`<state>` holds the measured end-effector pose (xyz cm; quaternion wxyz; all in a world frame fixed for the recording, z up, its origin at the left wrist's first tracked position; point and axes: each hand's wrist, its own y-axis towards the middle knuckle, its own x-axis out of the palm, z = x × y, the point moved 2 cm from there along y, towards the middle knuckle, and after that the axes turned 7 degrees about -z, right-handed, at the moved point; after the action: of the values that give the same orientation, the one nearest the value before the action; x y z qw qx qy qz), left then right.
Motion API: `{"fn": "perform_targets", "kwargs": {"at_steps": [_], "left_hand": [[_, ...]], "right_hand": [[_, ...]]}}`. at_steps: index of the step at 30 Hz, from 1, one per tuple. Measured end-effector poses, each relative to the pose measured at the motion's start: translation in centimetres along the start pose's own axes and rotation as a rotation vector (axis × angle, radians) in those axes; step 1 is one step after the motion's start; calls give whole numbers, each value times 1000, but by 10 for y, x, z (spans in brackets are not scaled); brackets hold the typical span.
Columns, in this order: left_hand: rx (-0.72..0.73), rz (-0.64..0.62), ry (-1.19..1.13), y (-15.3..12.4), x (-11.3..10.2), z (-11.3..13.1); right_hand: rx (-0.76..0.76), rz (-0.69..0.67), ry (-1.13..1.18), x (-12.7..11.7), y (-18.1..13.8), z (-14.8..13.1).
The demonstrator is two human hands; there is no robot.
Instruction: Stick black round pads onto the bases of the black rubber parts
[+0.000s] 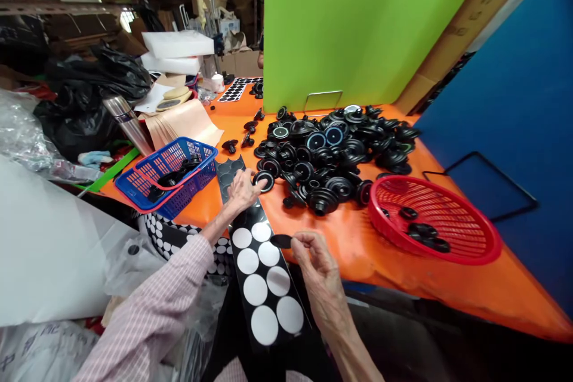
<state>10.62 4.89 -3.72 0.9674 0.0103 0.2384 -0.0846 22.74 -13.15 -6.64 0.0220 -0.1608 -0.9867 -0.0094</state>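
My left hand (242,192) is over the far part of a long black sticker sheet (261,273), its fingers closed at the edge of a black round cap (267,178) with a pale ring. Between thumb and fingertips, my right hand (319,268) pinches a thin black disc (281,241), held just above the sheet's right edge. White circles in two rows show on the sheet's near part, which slopes down toward my lap. Its far part bears dark circles. Past my hands lies a heap of black round caps (324,184) on the orange tabletop (353,250).
On the right stands a red basket (486,245) with several black parts inside. A blue basket (179,197) with black parts is on the left, near a steel flask (128,125). Green (349,24) and blue (505,119) panels rise behind and to the right.
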Motion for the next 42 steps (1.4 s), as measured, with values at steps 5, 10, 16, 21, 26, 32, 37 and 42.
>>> {"fn": "perform_targets", "kwargs": {"at_steps": [5, 10, 16, 21, 26, 32, 37, 42], "left_hand": [[-34, -95, -137, 0, 5, -4], [-199, -273, -602, -73, -7, -8], [-278, -383, -802, -134, -11, -18], [-306, -410, -837, -151, -9, -24], [-300, -420, -852, -159, -8, -24], [-316, -425, -864, -163, -8, -21], [-305, -436, -866, -164, -7, -22], [-306, -435, -860, -164, -7, -22]], "right_hand": [[-32, -84, -146, -17, -8, 3], [-108, -114, -221, -17, -13, -10], [106, -161, 134, -9, -21, -15], [188, -113, 218, -1, -28, -12], [101, 24, 200, 11, -31, 0], [81, 68, 132, 21, -37, 11], [92, 85, 97, 24, -39, 11], [92, 107, 87, 27, -39, 11]]}}
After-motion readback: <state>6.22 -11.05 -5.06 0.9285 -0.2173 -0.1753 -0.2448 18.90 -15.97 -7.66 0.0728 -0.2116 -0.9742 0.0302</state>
